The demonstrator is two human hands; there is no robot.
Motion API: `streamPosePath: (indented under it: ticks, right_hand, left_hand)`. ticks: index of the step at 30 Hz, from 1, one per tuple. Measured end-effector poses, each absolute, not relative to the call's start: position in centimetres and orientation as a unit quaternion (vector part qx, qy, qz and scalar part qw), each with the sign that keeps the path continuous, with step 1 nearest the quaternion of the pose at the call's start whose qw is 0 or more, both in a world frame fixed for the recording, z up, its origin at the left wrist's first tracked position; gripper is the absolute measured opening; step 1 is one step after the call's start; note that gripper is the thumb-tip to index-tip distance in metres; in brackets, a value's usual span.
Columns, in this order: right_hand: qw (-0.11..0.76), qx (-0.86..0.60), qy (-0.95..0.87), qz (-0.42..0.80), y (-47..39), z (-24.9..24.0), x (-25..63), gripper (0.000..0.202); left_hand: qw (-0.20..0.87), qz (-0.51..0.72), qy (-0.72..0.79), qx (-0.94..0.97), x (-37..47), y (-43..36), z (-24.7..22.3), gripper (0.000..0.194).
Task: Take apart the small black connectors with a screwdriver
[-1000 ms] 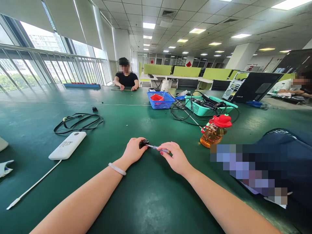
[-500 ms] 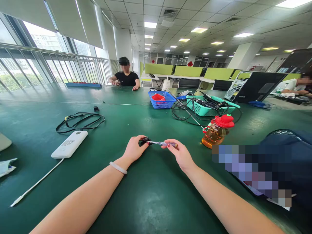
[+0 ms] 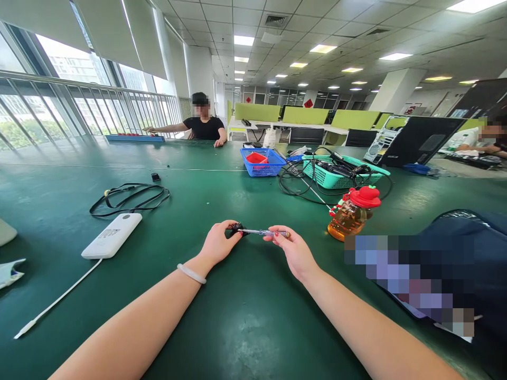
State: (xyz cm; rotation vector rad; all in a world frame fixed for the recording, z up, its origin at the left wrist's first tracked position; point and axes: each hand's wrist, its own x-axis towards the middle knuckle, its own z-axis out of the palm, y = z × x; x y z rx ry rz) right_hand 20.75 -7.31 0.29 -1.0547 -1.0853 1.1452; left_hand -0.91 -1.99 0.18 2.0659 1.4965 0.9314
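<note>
Between the thumb and fingers of my left hand (image 3: 217,243) is a small black part (image 3: 236,228), held low over the table; its kind is too small to make out. My right hand (image 3: 291,248) pinches the clear purplish handle of a screwdriver (image 3: 261,232). The screwdriver lies nearly level, and its thin metal shaft points left, with the tip at the black part. Whether the tip sits in a screw is hidden. A bottle with a red lid (image 3: 350,216) stands to the right, beyond my right hand.
On the green table (image 3: 206,327) at left lie a white power bank (image 3: 113,236) with a cable and a coiled black cord (image 3: 130,200). Blue (image 3: 263,162) and teal (image 3: 332,178) baskets stand farther back, cables spilling from the teal one. A dark bag (image 3: 447,248) lies right. A person (image 3: 204,126) sits opposite.
My hands stay in nearly the same place, the right fingers slightly shifted on the screwdriver handle. The person opposite has stretched an arm out toward the long blue tray.
</note>
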Motion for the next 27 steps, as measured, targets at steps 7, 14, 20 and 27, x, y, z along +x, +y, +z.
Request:
streamPosePath:
  ticks: [7,14,20,27]
  right_hand:
    - [0.585,-0.457,-0.447,0.498,-7.2,0.2,20.8,0.04]
    - [0.584,-0.443,-0.463,0.499,-7.4,0.3,20.8,0.034]
    - [0.567,-0.442,-0.512,0.47,-7.9,0.8,20.5,0.033]
    - [0.501,-0.485,-0.699,0.156,-9.3,1.6,20.1,0.014]
  left_hand:
    - [0.212,0.336,0.539,0.742,-0.9,-2.0,0.3,0.03]
    - [0.216,0.33,0.543,0.742,-0.9,-2.0,0.2,0.031]
    - [0.216,0.328,0.538,0.746,-0.9,-2.0,0.2,0.032]
    - [0.2,0.32,0.525,0.763,-0.9,-2.1,0.2,0.031]
